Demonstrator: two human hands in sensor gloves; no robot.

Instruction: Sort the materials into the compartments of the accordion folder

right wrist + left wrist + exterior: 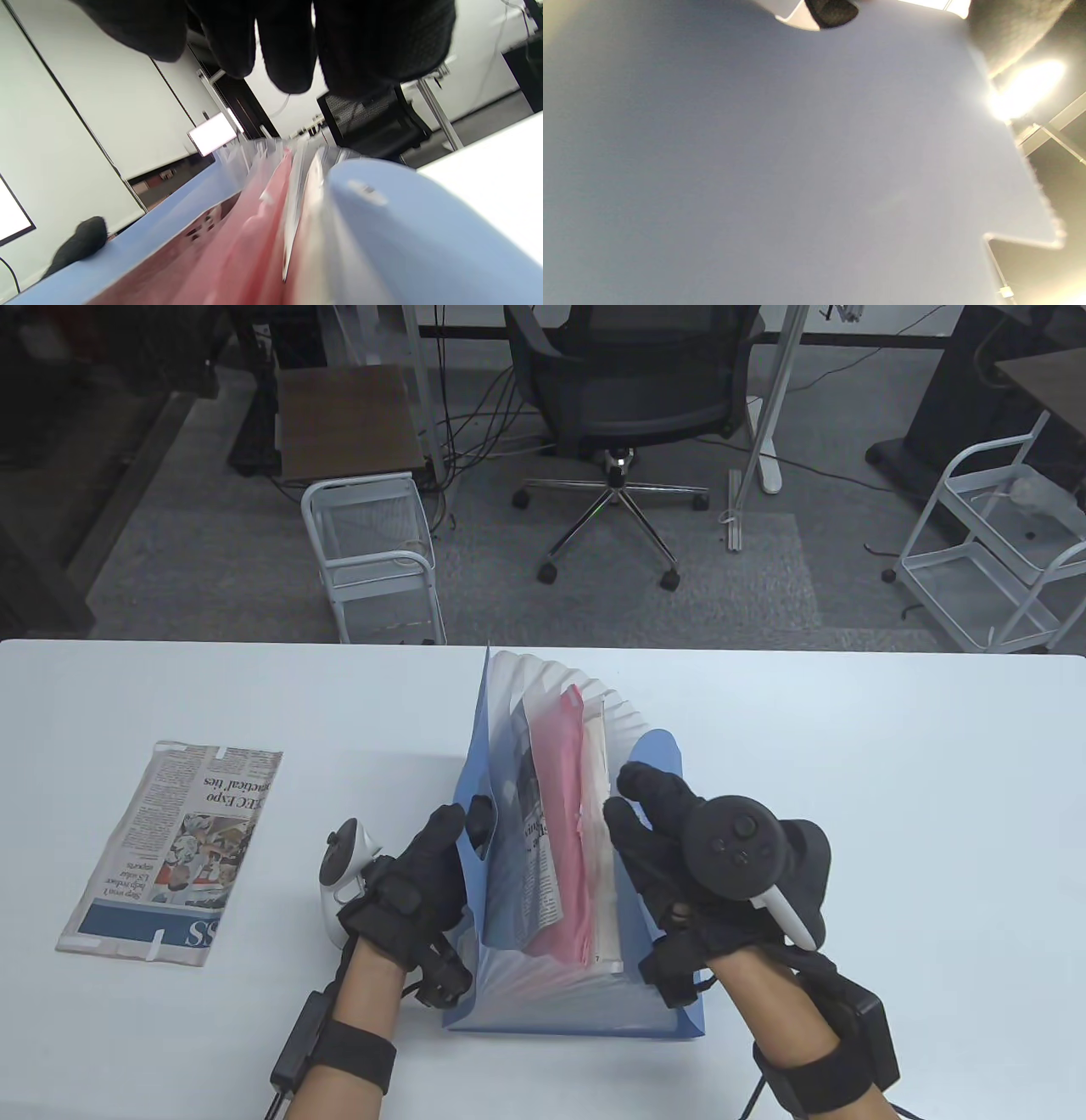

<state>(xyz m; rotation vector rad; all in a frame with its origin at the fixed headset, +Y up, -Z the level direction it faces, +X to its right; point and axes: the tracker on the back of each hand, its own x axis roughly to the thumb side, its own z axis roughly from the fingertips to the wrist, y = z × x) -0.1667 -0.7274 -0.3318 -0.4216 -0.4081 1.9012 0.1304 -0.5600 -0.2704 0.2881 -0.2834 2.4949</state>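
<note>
The folded newspaper [174, 853] on the table shows "Expo", "ties" and a large white "SS".

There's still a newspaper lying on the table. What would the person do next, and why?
Probably the left hand lets go of the blue accordion folder and reaches left for the folded newspaper. It lies loose on the table, while a newspaper, a pink sleeve and white papers already stand in compartments. The right hand at the folder's right side could steady it.
</note>
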